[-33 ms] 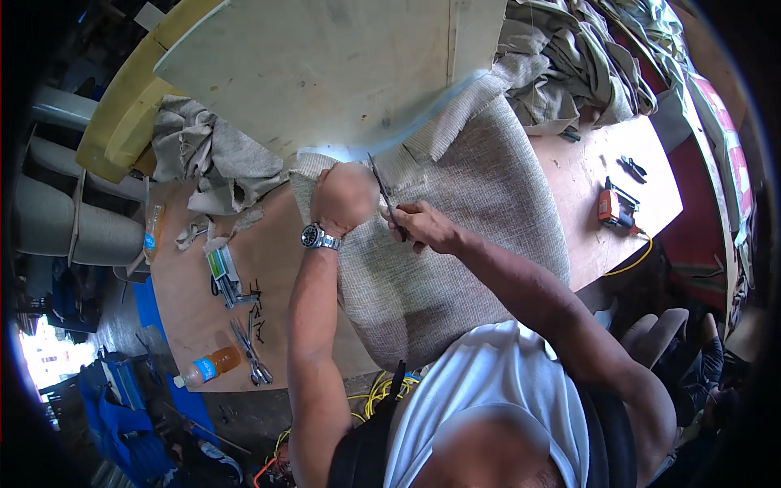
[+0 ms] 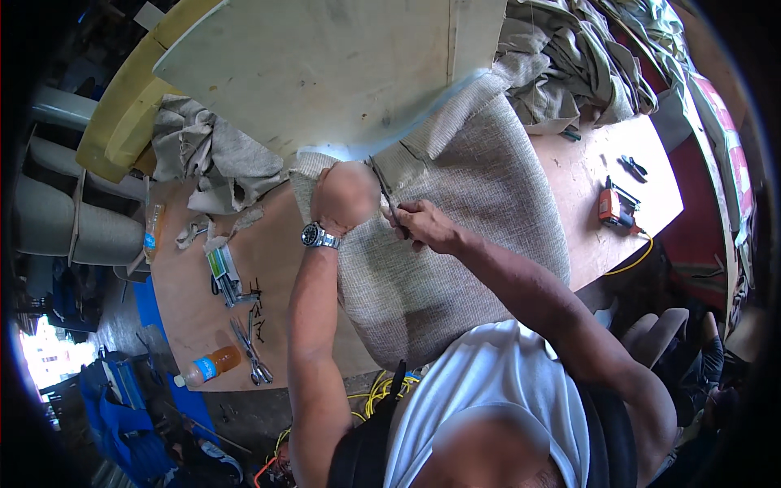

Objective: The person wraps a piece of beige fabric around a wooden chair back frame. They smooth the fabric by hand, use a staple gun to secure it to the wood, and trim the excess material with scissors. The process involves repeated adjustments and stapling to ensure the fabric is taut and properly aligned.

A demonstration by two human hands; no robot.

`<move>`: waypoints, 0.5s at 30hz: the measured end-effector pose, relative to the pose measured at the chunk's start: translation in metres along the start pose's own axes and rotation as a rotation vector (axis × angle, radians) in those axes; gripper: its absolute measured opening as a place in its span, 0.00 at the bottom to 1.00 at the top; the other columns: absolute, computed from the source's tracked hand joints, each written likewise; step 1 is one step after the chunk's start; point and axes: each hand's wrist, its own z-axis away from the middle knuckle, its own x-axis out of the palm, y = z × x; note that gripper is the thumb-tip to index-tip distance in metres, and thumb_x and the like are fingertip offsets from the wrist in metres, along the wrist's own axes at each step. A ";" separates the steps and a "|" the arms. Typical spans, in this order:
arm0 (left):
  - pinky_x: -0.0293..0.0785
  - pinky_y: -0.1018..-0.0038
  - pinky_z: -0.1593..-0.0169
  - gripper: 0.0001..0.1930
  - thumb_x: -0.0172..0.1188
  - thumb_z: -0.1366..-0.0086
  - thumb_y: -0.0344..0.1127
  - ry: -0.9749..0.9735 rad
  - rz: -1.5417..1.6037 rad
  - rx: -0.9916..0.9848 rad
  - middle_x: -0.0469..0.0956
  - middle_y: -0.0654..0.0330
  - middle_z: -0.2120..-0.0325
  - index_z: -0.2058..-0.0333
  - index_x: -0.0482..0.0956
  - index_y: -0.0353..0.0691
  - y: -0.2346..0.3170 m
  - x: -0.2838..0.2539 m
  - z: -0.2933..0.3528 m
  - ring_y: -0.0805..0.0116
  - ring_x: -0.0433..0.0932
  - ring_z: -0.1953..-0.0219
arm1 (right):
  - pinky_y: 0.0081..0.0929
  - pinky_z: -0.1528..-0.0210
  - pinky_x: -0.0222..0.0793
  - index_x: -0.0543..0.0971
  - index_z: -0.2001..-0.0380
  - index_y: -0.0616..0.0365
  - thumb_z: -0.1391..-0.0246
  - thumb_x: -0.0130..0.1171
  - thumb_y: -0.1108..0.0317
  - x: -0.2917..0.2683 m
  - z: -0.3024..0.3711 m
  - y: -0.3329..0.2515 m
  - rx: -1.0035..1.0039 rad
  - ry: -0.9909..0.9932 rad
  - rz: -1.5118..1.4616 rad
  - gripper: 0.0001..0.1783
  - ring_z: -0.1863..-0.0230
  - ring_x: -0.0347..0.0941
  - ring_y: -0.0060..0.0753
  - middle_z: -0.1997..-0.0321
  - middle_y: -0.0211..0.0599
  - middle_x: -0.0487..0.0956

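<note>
the right hand [image 2: 425,225] is clamped on scissors [image 2: 387,199], blades over the grey fabric [image 2: 455,220]. the left hand [image 2: 346,195], fingers curled together, presses the fabric edge by the board [image 2: 325,65].

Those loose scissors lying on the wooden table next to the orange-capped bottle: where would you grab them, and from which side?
Take the scissors by the looped handles, which lie at the near end beside the bottle, toward the table edge. Come from above on that near side: they lie flat, blades pointing away toward the far side, so the loops are the safe, blunt part and probably the easiest to pinch.
</note>
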 end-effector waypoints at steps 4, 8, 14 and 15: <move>0.73 0.62 0.54 0.07 0.63 0.50 0.31 -0.038 -0.027 -0.016 0.78 0.66 0.68 0.69 0.83 0.46 -0.004 0.000 -0.001 0.61 0.77 0.58 | 0.28 0.72 0.81 0.79 0.64 0.66 0.32 0.55 0.47 0.000 -0.002 0.013 0.014 0.027 -0.069 0.26 0.72 0.75 0.26 0.70 0.33 0.75; 0.70 0.59 0.48 0.17 0.60 0.50 0.28 0.110 -0.261 -0.142 0.81 0.64 0.63 0.59 0.85 0.45 -0.015 -0.009 -0.012 0.58 0.77 0.56 | 0.29 0.68 0.86 0.78 0.64 0.66 0.31 0.55 0.51 -0.006 0.002 0.003 0.043 0.022 -0.086 0.24 0.70 0.76 0.27 0.71 0.33 0.75; 0.70 0.59 0.46 0.21 0.58 0.51 0.24 0.107 -0.309 -0.139 0.82 0.65 0.60 0.57 0.85 0.48 -0.078 -0.031 -0.018 0.58 0.77 0.53 | 0.32 0.66 0.87 0.78 0.64 0.65 0.33 0.53 0.41 -0.017 0.007 -0.003 0.025 -0.074 -0.098 0.31 0.71 0.77 0.27 0.71 0.34 0.75; 0.70 0.59 0.47 0.20 0.58 0.50 0.24 0.098 -0.318 -0.135 0.81 0.66 0.61 0.57 0.85 0.49 -0.081 -0.031 -0.016 0.60 0.77 0.53 | 0.33 0.67 0.87 0.77 0.64 0.64 0.34 0.52 0.38 -0.018 0.011 -0.005 0.024 -0.098 -0.096 0.33 0.71 0.77 0.27 0.71 0.34 0.76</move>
